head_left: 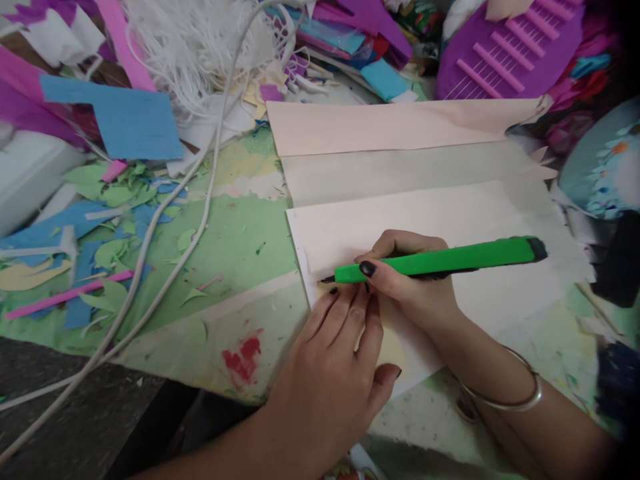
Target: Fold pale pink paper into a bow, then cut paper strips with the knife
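Note:
My right hand [415, 290] grips a bright green utility knife [450, 259] that lies almost level, its dark tip touching the left edge of folded pale pink paper [450, 213]. My left hand [333, 373] lies flat just below the tip, fingers together and stretched out, pressing a small yellowish card [389, 347] onto the paper. A metal bangle [505, 400] circles my right wrist.
A green-stained tabletop [235, 260] holds blue, green and pink paper scraps [100, 253] at the left. A white cord [165, 227] runs diagonally across it. White shredded strips [200, 40], a blue sheet [133, 123] and a purple ribbed piece [505, 53] pile up at the back.

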Available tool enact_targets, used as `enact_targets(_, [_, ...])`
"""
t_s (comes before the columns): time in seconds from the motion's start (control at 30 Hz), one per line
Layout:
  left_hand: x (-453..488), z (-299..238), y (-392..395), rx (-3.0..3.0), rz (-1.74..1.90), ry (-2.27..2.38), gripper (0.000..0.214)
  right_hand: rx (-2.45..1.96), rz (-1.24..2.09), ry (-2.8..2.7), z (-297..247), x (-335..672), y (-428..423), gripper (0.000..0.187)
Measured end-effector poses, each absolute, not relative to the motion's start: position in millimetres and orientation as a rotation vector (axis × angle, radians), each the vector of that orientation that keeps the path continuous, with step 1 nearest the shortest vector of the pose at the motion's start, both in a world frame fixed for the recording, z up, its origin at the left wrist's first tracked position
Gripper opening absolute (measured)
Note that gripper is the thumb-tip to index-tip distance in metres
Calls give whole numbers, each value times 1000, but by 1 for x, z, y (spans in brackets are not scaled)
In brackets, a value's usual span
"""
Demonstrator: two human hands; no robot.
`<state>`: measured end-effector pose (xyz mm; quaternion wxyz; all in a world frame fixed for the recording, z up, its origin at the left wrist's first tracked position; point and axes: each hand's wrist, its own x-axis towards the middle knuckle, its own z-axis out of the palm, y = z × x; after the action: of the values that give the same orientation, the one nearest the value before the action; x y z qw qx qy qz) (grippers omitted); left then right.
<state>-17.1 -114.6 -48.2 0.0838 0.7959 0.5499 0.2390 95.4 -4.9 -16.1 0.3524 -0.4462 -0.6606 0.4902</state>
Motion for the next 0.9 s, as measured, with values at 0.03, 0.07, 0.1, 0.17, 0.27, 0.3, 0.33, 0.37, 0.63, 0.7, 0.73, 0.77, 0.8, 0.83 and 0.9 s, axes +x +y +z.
enact_targets(0.03, [-17,-48,-115,2377,720,1643,58,-1155,1269,-1712,-16,95,-5,16])
enact_targets(0.07, [-17,-47,-114,2378,722,1645,57,-1157,1270,-1715,-16,95,-5,16])
enact_targets(0.1, [-17,-47,-114,2380,722,1644,57,-1160,1270,-1717,-16,96,-5,16])
enact_targets(0.17, [-18,-46,-114,2386,708,1638,57,-1170,1269,-1718,-15,96,-4,16])
enact_targets(0.27, [-18,-45,-113,2388,691,1631,57,-1195,1259,-1719,-14,96,-3,17])
enact_targets(0.3, [-18,-45,-113,2389,691,1632,57,-1203,1258,-1720,-14,96,-3,17])
enact_targets(0.33, [-18,-46,-113,2390,696,1633,56,-1207,1260,-1723,-13,96,-3,17])
enact_targets(0.37, [-18,-46,-113,2390,701,1633,56,-1210,1261,-1723,-13,96,-3,17])
enact_targets(0.63, [-18,-44,-112,2382,682,1617,58,-1207,1248,-1730,-13,98,-3,17])
enact_targets(0.7, [-18,-44,-112,2387,697,1620,57,-1200,1253,-1734,-13,99,-3,16])
enact_targets(0.73, [-18,-43,-112,2387,706,1621,56,-1196,1256,-1737,-13,99,-3,16])
enact_targets(0.77, [-18,-43,-112,2387,708,1622,55,-1194,1261,-1742,-14,99,-3,16])
enact_targets(0.8, [-18,-43,-112,2386,705,1621,55,-1194,1264,-1746,-14,99,-2,16])
enact_targets(0.83, [-18,-43,-112,2386,702,1619,56,-1196,1262,-1748,-14,100,-2,16])
enact_targets(0.9, [-19,-44,-113,2390,690,1614,56,-1202,1253,-1750,-14,100,-2,16])
